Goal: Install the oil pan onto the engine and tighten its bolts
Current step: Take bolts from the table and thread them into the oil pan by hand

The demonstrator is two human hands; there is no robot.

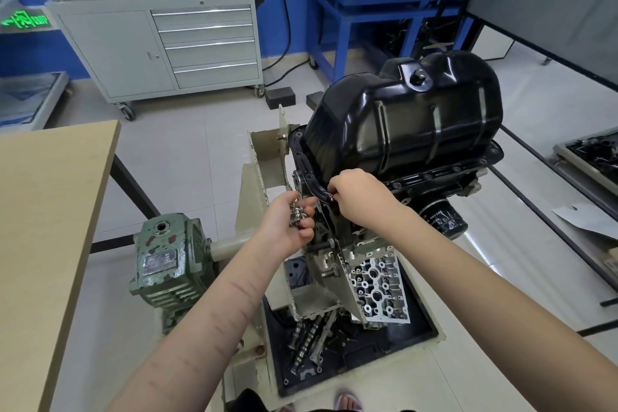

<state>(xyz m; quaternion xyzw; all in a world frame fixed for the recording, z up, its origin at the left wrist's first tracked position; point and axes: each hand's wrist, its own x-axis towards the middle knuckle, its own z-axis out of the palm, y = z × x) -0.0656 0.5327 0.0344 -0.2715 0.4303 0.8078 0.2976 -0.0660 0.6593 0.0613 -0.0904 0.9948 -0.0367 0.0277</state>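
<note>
Workshop, tiled floor, grey drawer cabinet (160, 43) at 11 o'clock | wooden table (43, 227) at 9 | left hand (287, 221) cups a cluster of bolts (297, 212) | right hand (354, 197) pinches at pan flange corner | black oil pan (404, 117) sits on engine (434, 184), 1 o'clock.

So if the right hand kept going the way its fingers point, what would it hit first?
The right hand points left and slightly down at the oil pan flange corner; it already seems to touch there. Beyond that, probably the left hand holding bolts, though depth is unclear.
</note>
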